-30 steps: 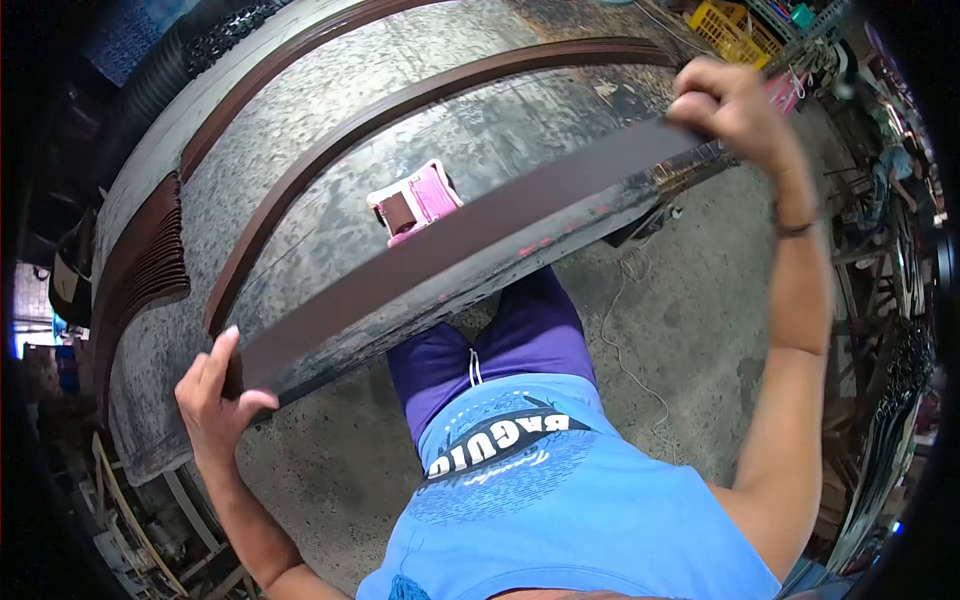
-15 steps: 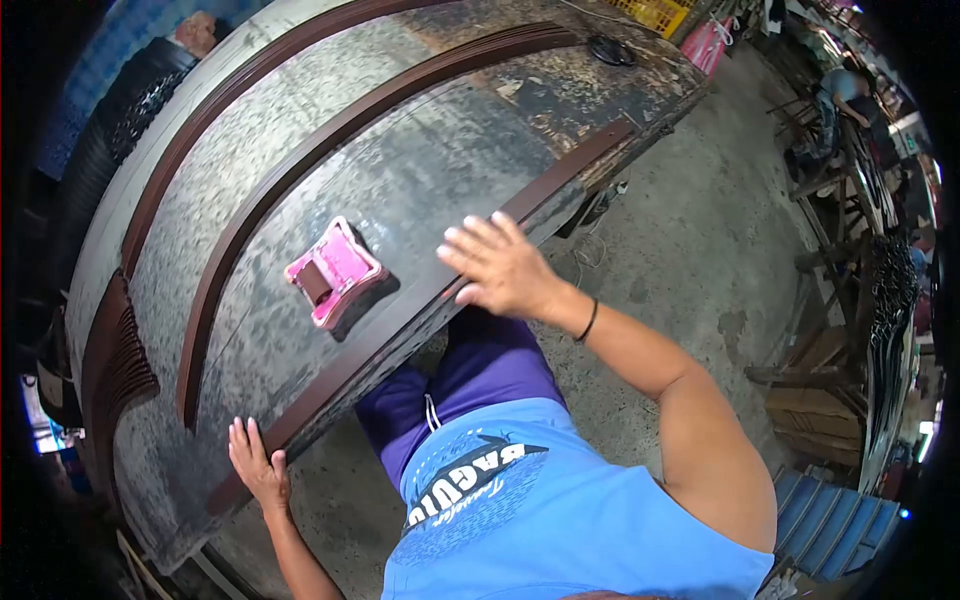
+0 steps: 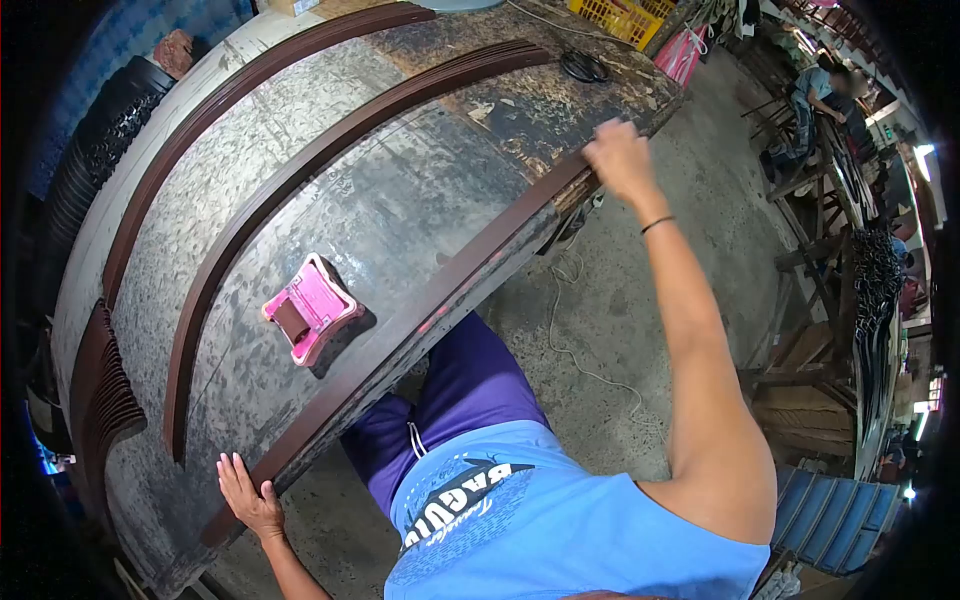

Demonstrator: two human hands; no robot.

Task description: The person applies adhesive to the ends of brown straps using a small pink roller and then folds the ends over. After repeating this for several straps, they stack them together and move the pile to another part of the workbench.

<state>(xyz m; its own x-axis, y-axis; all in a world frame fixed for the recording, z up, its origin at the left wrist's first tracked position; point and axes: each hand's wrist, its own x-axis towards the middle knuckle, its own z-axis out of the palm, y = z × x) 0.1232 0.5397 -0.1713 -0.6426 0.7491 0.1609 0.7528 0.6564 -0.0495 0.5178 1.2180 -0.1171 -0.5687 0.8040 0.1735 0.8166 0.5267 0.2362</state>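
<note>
A long flat brown strip (image 3: 400, 335) lies along the near edge of the worktable (image 3: 390, 230). My left hand (image 3: 250, 497) rests flat by its lower left end, fingers stretched out and the hand open. At the strip's far right end is my right hand (image 3: 622, 165), slightly blurred, its fingers curled closed. It covers that end of the strip, and whatever is inside the fingers is hidden. On the tabletop between my hands sits a pink block-shaped holder (image 3: 325, 305) with a small brown piece (image 3: 292, 321) on it.
Curved stacks of brown strips (image 3: 250, 195) lie farther across the table, with a fanned bundle (image 3: 105, 400) at the left. A black coil (image 3: 584, 67) sits near the far right corner, by a yellow crate (image 3: 620, 20). Another person (image 3: 815, 100) works at the right. A cord (image 3: 555, 320) trails over the floor.
My right hand has moved away to the far right along the strip, and its spread fingers have curled closed. My left hand stays near the lower end. The view has shifted slightly.
</note>
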